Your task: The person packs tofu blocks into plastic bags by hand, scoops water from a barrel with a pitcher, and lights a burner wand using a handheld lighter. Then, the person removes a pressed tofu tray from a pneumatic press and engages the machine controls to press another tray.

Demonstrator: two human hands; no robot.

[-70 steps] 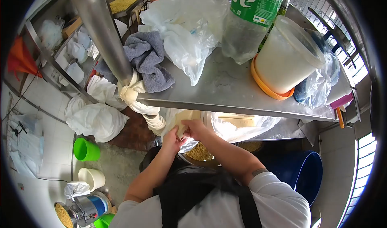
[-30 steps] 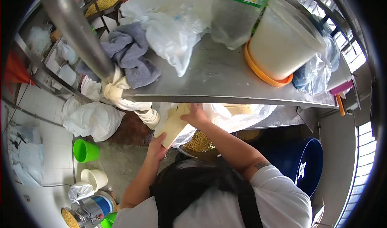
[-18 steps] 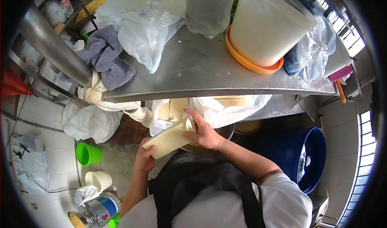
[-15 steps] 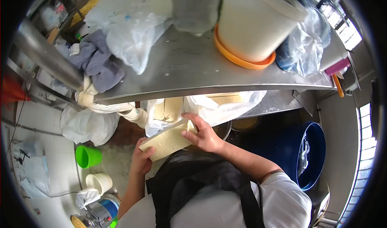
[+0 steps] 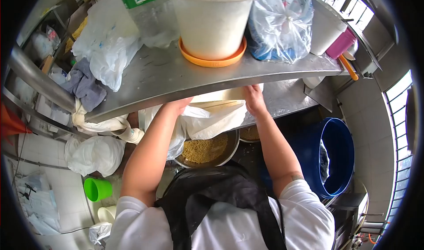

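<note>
Under the upper metal shelf, a pale, flat slab (image 5: 223, 95) spans the space between my two hands. My left hand (image 5: 180, 105) is at its left end, partly hidden by the shelf edge, with the fingers out of sight. At the slab's right end, my right hand (image 5: 254, 99) grips it. A white plastic bag (image 5: 214, 122) with pale blocks inside lies open just below the slab. Beneath the bag stands a metal bowl (image 5: 235, 145) of yellow granular material.
The metal shelf (image 5: 154, 84) overhead bears a white bucket (image 5: 214, 24) on an orange dish, a green-labelled bottle (image 5: 152, 15) and plastic bags. A blue barrel (image 5: 338, 157) stands at the right. At the lower left are a green cup (image 5: 98, 189) and a white bag (image 5: 95, 155).
Both hands have moved forward from near my chest to under the shelf, carrying the slab. My arms are now stretched out, and the bowl has come into view. The head view has shifted.
</note>
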